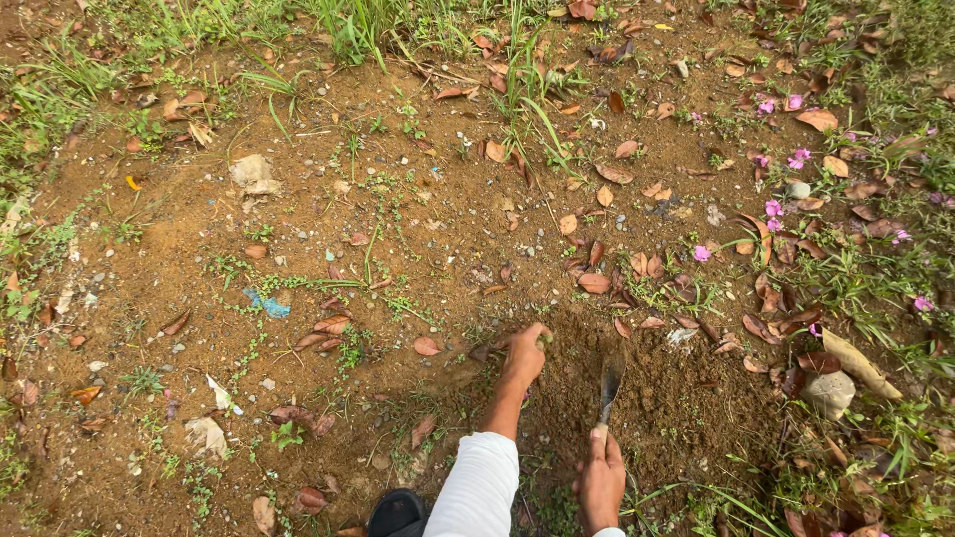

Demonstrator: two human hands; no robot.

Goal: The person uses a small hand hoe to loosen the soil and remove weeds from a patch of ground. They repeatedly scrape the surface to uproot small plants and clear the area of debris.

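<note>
My left hand (524, 356) reaches forward in a white sleeve and closes its fingers on a small green weed at the edge of a patch of dug, loose brown soil (647, 388). My right hand (600, 484) grips the wooden handle of a small metal trowel (609, 386), whose blade points away from me and rests tip-down in the loose soil. The two hands are about a hand's width apart.
Bare brown earth with dry brown leaves (594, 282), small weeds and pink fallen petals (773, 208). Grass grows along the top edge. A pale stone (829, 393) lies at the right, a blue scrap (267, 304) at the left, my dark shoe (398, 513) at the bottom.
</note>
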